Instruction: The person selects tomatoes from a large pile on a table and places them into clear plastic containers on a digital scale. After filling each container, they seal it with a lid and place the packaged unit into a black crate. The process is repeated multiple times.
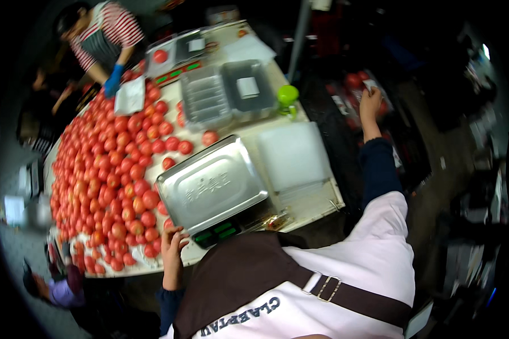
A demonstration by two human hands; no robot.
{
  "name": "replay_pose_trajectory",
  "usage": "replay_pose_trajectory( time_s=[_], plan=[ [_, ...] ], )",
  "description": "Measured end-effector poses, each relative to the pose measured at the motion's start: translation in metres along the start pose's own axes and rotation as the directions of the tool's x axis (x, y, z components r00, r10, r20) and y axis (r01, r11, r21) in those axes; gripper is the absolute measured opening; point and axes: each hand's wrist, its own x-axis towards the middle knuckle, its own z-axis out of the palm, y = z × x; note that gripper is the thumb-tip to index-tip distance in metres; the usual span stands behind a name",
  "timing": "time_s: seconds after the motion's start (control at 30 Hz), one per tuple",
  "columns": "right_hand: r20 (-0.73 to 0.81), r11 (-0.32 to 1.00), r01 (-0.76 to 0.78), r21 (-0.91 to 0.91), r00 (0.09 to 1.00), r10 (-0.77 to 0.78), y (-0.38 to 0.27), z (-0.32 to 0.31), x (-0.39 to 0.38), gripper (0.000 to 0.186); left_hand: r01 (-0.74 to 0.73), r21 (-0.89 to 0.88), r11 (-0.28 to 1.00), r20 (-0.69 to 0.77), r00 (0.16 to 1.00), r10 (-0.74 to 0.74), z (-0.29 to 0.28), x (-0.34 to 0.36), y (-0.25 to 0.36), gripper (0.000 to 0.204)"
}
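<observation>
Lower left of centre, the left hand (174, 248) curls half-open, seemingly empty, by the steel pan (212, 169), probably set near the tomatoes (112, 181) for reach. Upper right, the right hand (370, 101) pinches what looks like a white slip (370, 85).

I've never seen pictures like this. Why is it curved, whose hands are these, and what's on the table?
No robot: this is a person's view, from a wide camera worn on the head, which bends straight edges. On the table lie heaped tomatoes, a metal tray and clear plastic containers. Their bare left hand is beside the tray, holding nothing visible. Their bare right hand is over packed tomatoes and meets something white; whether it grips that is unclear. The blue-gloved hand is someone else's.
</observation>
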Motion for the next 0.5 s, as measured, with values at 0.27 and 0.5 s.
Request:
replay_pose_trajectory(
  time_s=[0.27,0.5],
  plan=[
    [0.557,0.636,0.375,0.674,0.308,-0.772,-0.247,0.117,-0.179,0.048,-0.04,0.082,0.996,0.056,0.998,0.035,0.009,0.011,-0.007,0.022],
    [0.755,0.551,0.631,0.546,-0.087,-0.65,-0.269,0.178,-0.229,0.027,0.004,0.066,0.998,-0.105,0.995,0.003,-0.013,-0.019,-0.021,0.024]
  ],
)
